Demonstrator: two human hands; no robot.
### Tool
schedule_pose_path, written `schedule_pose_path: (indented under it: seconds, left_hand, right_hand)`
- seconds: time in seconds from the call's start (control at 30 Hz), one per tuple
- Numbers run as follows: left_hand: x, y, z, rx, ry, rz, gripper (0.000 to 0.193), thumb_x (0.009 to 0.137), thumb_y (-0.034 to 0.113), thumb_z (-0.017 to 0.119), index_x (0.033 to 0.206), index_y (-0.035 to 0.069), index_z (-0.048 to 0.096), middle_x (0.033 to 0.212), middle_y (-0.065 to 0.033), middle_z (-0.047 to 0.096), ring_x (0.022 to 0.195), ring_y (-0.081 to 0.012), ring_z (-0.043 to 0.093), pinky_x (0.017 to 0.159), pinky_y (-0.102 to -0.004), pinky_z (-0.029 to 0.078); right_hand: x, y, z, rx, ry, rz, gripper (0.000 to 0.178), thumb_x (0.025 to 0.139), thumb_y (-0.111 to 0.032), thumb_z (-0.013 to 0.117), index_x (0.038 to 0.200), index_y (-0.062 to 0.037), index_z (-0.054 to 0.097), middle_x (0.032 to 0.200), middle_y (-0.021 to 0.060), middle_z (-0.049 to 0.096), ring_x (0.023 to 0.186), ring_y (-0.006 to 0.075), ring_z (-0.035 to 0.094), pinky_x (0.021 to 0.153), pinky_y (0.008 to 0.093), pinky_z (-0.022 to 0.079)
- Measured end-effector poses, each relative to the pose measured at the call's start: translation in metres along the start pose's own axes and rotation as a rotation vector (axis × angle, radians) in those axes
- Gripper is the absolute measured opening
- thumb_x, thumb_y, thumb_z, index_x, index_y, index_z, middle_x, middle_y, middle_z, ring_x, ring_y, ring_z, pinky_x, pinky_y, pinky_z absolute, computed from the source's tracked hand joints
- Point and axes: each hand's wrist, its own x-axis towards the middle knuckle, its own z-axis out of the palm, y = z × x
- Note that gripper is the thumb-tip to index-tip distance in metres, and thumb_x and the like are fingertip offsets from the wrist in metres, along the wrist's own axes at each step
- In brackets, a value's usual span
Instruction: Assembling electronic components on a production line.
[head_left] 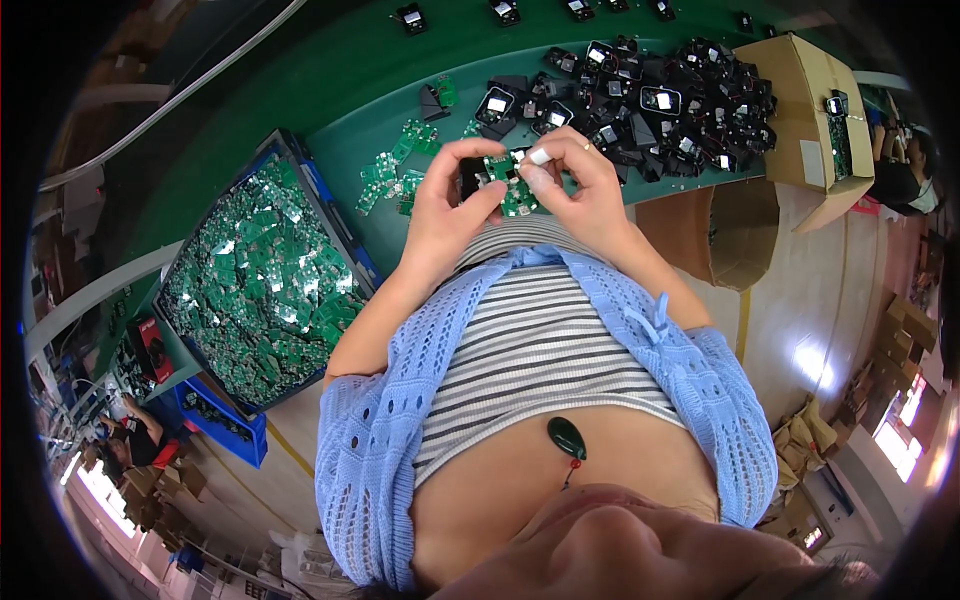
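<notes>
In front of my body, at the table's near edge, both hands are closed around a small green circuit board (pixel 519 203). My left hand (pixel 447 198) pinches its left side between thumb and fingers, with a dark part behind the board that is mostly hidden. On the right side, my right hand (pixel 588 194) grips the board with thumb and index finger, both wearing whitish finger covers. Several loose green boards (pixel 380 180) lie on the table just left of my left hand. Beyond my right hand is a large heap of black plastic housings (pixel 660 125), some with pale windows.
A dark-rimmed tray (pixel 325 205) full of green boards stands left. Below it sits a blue bin (pixel 240 440). An open cardboard box (pixel 790 115) is at the table's right end, another box (pixel 745 240) below. More housings line the green back ledge (pixel 455 25). Other people appear at both sides.
</notes>
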Motion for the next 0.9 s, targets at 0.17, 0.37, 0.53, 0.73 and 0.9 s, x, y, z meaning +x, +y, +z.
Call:
schedule_pose_path:
  seconds: [0.17, 0.37, 0.53, 0.73, 0.9]
  left_hand:
    - [0.002, -0.01, -0.003, 0.34, 0.139, 0.325, 0.036, 0.074, -0.002, 0.056, 0.108, 0.005, 0.049, 0.088, -0.0017, 0.049, 0.07, -0.0059, 0.047, 0.054, -0.0171, 0.039]
    - [-0.002, 0.0, 0.0, 0.529, 0.175, 0.405, 0.035, 0.071, -0.004, 0.056, 0.105, 0.005, 0.052, 0.092, -0.002, 0.049, 0.076, -0.0067, 0.047, 0.061, -0.0171, 0.04]
    - [-0.002, 0.0, 0.002, 0.605, 0.202, 0.501, 0.036, 0.069, -0.003, 0.058, 0.104, 0.005, 0.053, 0.09, -0.0041, 0.049, 0.076, -0.0082, 0.048, 0.062, -0.0175, 0.041]
    - [-0.005, 0.005, 0.006, 0.696, 0.202, 0.574, 0.036, 0.067, -0.003, 0.059, 0.101, 0.005, 0.055, 0.091, -0.0071, 0.052, 0.078, -0.0137, 0.051, 0.065, -0.0211, 0.043]
    - [-0.005, 0.007, 0.006, 0.866, 0.197, 0.721, 0.036, 0.065, 0.0, 0.061, 0.1, 0.007, 0.055, 0.091, -0.009, 0.052, 0.072, -0.02, 0.057, 0.058, -0.0269, 0.047]
  right_hand:
    - [0.004, -0.007, -0.005, -0.15, -0.073, -0.104, 0.012, 0.07, -0.001, 0.063, 0.079, -0.001, 0.054, 0.077, 0.0071, 0.051, 0.065, 0.0162, 0.054, 0.053, 0.0254, 0.045]
    - [0.01, -0.007, -0.006, -0.401, -0.101, -0.396, 0.017, 0.065, -0.003, 0.064, 0.079, -0.0029, 0.054, 0.079, 0.007, 0.052, 0.073, 0.0227, 0.054, 0.058, 0.0309, 0.046]
    - [0.011, -0.009, -0.006, -0.431, -0.131, -0.44, 0.016, 0.066, -0.004, 0.063, 0.079, -0.0023, 0.054, 0.079, 0.0069, 0.052, 0.073, 0.0222, 0.053, 0.057, 0.0306, 0.046]
    - [0.012, -0.017, -0.008, -0.567, -0.18, -0.485, 0.018, 0.061, -0.003, 0.059, 0.078, -0.0027, 0.052, 0.076, 0.0061, 0.048, 0.068, 0.0213, 0.05, 0.055, 0.0293, 0.045]
    - [0.013, -0.022, -0.008, -0.643, -0.228, -0.531, 0.019, 0.06, -0.005, 0.056, 0.078, -0.0031, 0.051, 0.076, 0.0054, 0.047, 0.068, 0.0208, 0.049, 0.054, 0.0288, 0.045]
